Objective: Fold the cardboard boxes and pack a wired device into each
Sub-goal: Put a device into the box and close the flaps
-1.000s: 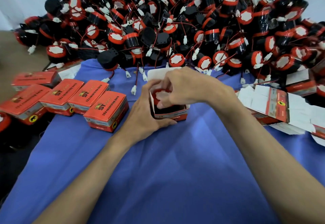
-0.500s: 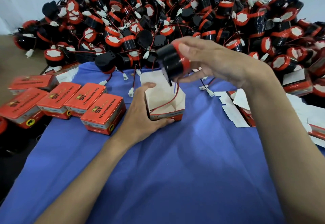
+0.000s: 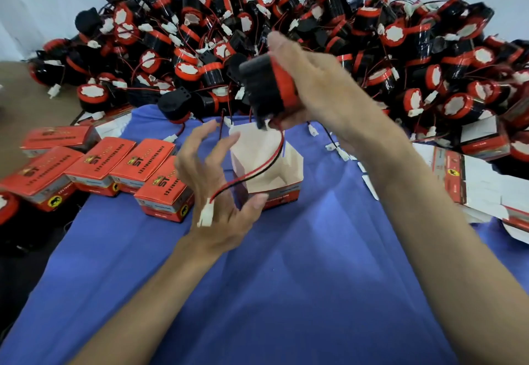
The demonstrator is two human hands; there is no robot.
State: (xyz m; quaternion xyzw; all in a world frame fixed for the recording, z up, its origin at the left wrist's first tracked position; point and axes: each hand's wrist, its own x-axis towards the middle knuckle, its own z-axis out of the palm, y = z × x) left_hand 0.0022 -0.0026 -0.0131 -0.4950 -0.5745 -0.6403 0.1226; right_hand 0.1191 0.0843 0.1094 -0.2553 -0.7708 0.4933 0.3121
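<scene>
Black-and-red device [image 3: 269, 90], gripped by the right hand [image 3: 320, 87], directly above the open box [image 3: 283, 194]; left hand [image 3: 217, 193] beside the box, fingers spread, holding nothing. Risk: the dangling wire [image 3: 257, 170] and plug [image 3: 205, 215] may hang outside the box and be pinched at closing.

Only bare parts of the person are seen. The left hand [image 3: 220, 210] and the right hand [image 3: 315, 87] are uncovered, and the left forearm [image 3: 148, 301] and the right forearm [image 3: 446, 236] are left bare as far as the frame's edge. A short nail is made out on the left thumb [image 3: 257, 201]; the right hand's outline is blurred.
</scene>
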